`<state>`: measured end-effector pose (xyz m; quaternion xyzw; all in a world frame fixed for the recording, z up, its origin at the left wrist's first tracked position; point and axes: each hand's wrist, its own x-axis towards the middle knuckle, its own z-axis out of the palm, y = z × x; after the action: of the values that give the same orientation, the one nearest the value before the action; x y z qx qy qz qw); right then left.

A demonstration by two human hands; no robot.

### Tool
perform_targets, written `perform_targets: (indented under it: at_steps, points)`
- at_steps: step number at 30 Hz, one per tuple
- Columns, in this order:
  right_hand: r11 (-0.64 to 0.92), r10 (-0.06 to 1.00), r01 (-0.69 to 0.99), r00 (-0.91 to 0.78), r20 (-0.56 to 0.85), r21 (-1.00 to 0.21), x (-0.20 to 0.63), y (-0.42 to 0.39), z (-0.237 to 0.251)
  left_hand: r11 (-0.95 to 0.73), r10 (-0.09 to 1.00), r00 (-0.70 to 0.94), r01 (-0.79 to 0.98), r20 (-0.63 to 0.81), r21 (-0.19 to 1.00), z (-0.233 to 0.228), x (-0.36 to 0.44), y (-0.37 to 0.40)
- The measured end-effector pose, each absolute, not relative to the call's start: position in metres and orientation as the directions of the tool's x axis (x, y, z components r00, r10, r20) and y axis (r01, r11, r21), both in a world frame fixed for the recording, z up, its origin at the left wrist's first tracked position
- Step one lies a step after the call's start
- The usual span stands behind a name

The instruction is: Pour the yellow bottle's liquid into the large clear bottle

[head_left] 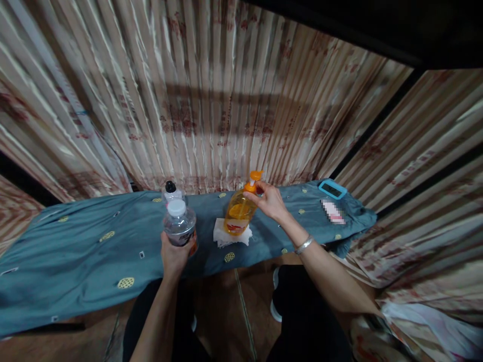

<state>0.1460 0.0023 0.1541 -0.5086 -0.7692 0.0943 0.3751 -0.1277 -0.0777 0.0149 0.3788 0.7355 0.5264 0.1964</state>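
My left hand [175, 254] is wrapped round the lower part of a clear plastic bottle [180, 221] with a white cap. Just behind that bottle stands another bottle [171, 192] with a black top, mostly hidden. My right hand [269, 200] grips the orange collar of a pump bottle [238, 213] that holds amber liquid. The pump bottle leans to the right over a white cloth or tissue [222, 234]; whether its base touches the cloth is hard to tell.
A patterned teal cloth [124, 241] covers the long, narrow table. At its right end lie a blue-framed device with a dark screen [332, 189] and a blurred pink-and-white item [332, 212]. Pleated curtains [211, 100] hang close behind, and dark frame bars [373, 125] run at the right.
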Motion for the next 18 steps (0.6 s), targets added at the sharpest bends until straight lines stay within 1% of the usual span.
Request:
perform_targets:
  at_steps: [4,6,8,11,13,14,16,18]
  points:
    - [0.467,0.864,0.708,-0.239,0.443,-0.529,0.137,0.001,0.148,0.143,0.782,-0.614,0.345,0.107,0.928,0.01,-0.128,-0.073]
    - [0.471,0.865,0.712,-0.259,0.429,-0.52,0.133,0.001,0.144,0.103,0.787,-0.602,0.342,0.134,0.934,0.01,-0.13,-0.075]
    - [0.472,0.865,0.71,-0.262,0.427,-0.522,0.131,0.002,0.141,0.013,0.769,-0.598,0.369,0.227,0.929,0.012,-0.13,-0.087]
    - [0.472,0.866,0.685,-0.242,0.437,-0.555,0.128,0.004,0.136,-0.109,0.697,-0.609,0.43,0.377,0.896,0.017,-0.123,-0.124]
    - [0.476,0.864,0.66,-0.226,0.45,-0.582,0.126,0.005,0.133,-0.182,0.688,-0.561,0.48,0.46,0.858,0.021,-0.111,-0.15]
    - [0.479,0.862,0.647,-0.219,0.457,-0.593,0.125,0.006,0.131,-0.212,0.721,-0.504,0.493,0.476,0.844,0.022,-0.103,-0.159]
    - [0.488,0.857,0.621,-0.207,0.472,-0.614,0.122,0.008,0.128,-0.284,0.81,-0.335,0.495,0.482,0.821,0.024,-0.084,-0.162]
    - [0.493,0.854,0.598,-0.193,0.484,-0.632,0.119,0.008,0.125,-0.296,0.885,-0.218,0.416,0.41,0.86,0.025,-0.064,-0.144]
